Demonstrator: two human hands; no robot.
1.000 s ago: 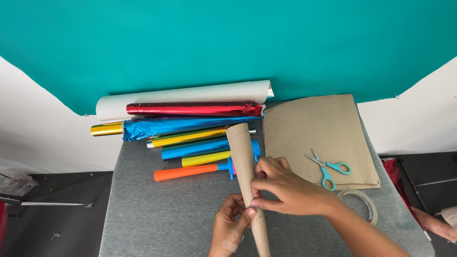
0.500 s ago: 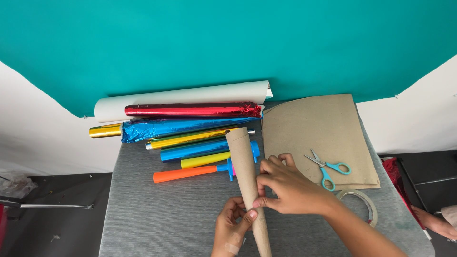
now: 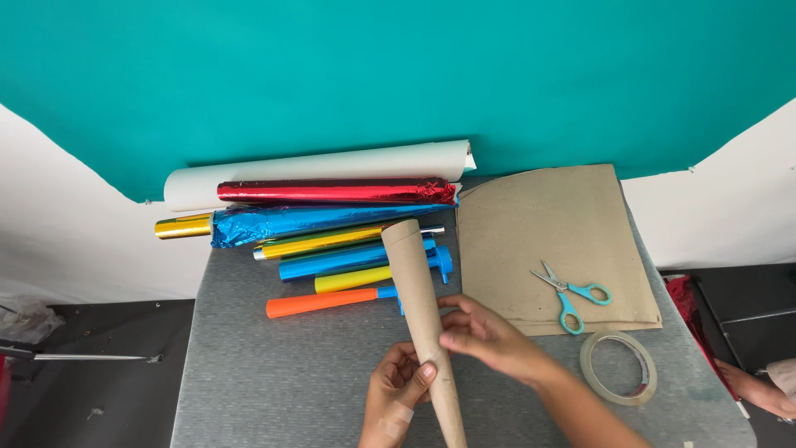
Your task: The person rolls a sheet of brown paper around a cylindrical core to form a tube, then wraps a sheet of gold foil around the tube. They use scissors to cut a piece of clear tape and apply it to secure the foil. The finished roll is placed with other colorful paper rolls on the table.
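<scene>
Both hands close around the lower half of a rolled brown cardboard tube [image 3: 423, 319], and the tube's long axis is what matters here: it runs almost straight away from the person, leaning a little to the left as it goes, with its open mouth at the far end and its near end dropping out of view at the bottom edge. The left hand [image 3: 398, 390] sits nearest the body, fingers curled round the tube from its left side and the thumb pressed onto the front face (a small plaster shows on the back of this hand). The right hand [image 3: 485, 336] grips just beyond it from the right, fingertips wrapping over the tube's edge, so the two holds lie one behind the other along the axis, touching or nearly so.

To the right of the grip, a roll of clear tape [image 3: 618, 367] lies on the grey table [image 3: 274, 382], nearer the right hand than the left. A little farther off that side, blue-handled scissors [image 3: 570, 294] rest on a flat sheet of brown card [image 3: 539, 224]. Beyond the tube's far mouth, and leftward, lies a pile of coloured rolls: orange, yellow, blue, gold and red foil, with a white paper roll [image 3: 323, 166] farthest away.
</scene>
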